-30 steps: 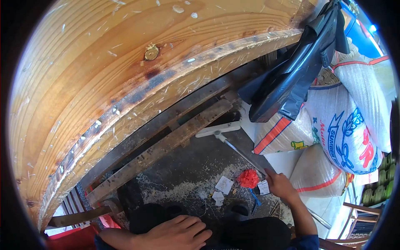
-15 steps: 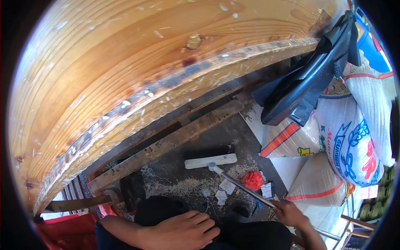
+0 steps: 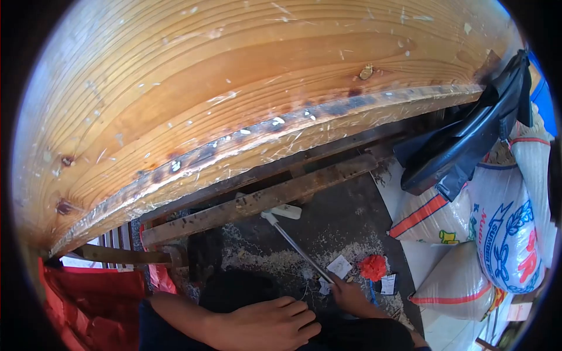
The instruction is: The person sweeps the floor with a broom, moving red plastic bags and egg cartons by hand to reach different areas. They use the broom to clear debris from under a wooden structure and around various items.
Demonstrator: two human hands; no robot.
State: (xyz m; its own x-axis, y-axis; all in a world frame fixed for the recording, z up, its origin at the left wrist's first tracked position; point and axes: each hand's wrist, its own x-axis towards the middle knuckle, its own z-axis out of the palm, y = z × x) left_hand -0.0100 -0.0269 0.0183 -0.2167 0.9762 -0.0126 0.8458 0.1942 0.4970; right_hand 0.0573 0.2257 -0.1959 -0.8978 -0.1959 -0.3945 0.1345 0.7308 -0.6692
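My right hand [image 3: 351,299] is wrapped around the metal handle of a broom [image 3: 301,250]. The broom's white head [image 3: 287,212] lies partly behind a wooden beam low under the table, so some of it is hidden. My left hand [image 3: 269,323] rests on my dark-clothed leg with its fingers stretched out, holding nothing. Pale grain-like debris [image 3: 263,260] is scattered over the dark floor between my legs and the beam. White paper scraps [image 3: 339,267] and a crumpled red thing [image 3: 373,267] lie on the floor near the right hand.
A wooden table [image 3: 234,93] spans the upper view, with the wooden beam [image 3: 257,200] beneath it. A black plastic bag [image 3: 468,149] hangs at its right end. Filled woven sacks [image 3: 508,225] stand on the right. Red material [image 3: 99,304] is at lower left.
The broom head has moved left and away from me, partly behind the beam. My right hand has moved left with the handle. The camera view has shifted; the left hand stays on the leg.
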